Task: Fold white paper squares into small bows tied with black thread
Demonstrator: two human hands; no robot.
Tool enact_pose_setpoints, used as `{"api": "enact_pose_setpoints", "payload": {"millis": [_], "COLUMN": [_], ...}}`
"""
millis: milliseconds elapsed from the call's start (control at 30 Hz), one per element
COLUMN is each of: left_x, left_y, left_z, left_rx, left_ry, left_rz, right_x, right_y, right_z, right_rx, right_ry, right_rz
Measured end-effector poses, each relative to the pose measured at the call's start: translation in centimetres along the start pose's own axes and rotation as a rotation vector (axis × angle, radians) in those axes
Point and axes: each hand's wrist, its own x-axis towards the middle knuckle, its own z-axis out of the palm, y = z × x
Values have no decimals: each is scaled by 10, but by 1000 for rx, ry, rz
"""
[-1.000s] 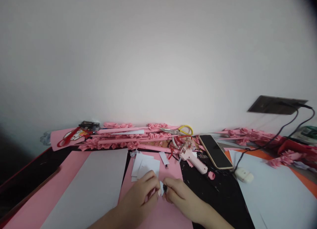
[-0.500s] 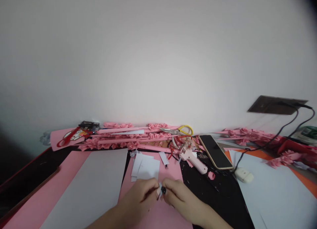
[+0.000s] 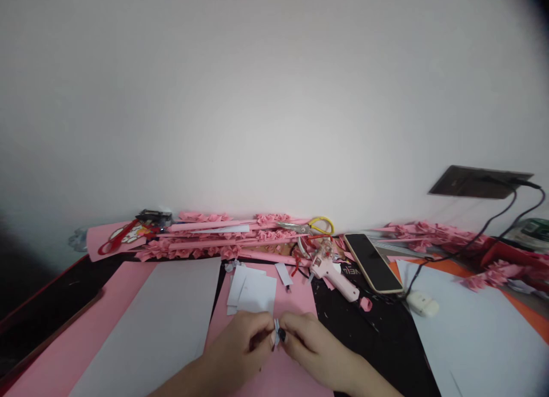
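Note:
Between the fingertips of both hands is a small folded piece of white paper [image 3: 277, 328], mostly covered by the fingers. My left hand [image 3: 242, 345] pinches it from the left, and my right hand [image 3: 313, 346] pinches it from the right. A dark spot shows at the right thumb tip; I cannot make out whether it is a nail or a small object. Both hands are over a pink paper sheet [image 3: 295, 305]. Just beyond the left hand lie several white paper squares [image 3: 257, 294], with a small white strip [image 3: 283, 274] to their right.
A pink glue gun [image 3: 337, 280] and a phone [image 3: 373, 263] lie right of centre. Yellow-handled scissors [image 3: 319, 225] rest on pink paper flower stems [image 3: 206, 245] along the wall. Large white sheets [image 3: 158, 311] flank the work spot. Cables [image 3: 484, 231] run to a wall socket [image 3: 467, 182].
The fingertips and the folded paper between them have shifted very slightly. Both hands keep their pinch, and everything else lies as before.

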Motion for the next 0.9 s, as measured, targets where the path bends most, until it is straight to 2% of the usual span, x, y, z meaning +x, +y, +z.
{"api": "enact_pose_setpoints", "payload": {"millis": [300,500,633,767,900], "left_x": [1,0,0,2,3], "left_y": [5,1,-4,-10,-10], "left_z": [0,0,3,7,6], "left_rx": [74,75,-120,-373,-497], "left_ry": [21,35,14,-19,-33], "left_rz": [-5,17,-47,-130,-183], "right_x": [0,0,1,2,1], "right_y": [3,2,2,5,6], "right_z": [4,4,4,5,7], "right_rx": [-43,35,174,448,662], "right_ry": [41,47,30,-9,-19], "right_rz": [-11,-19,59,121,160]}}
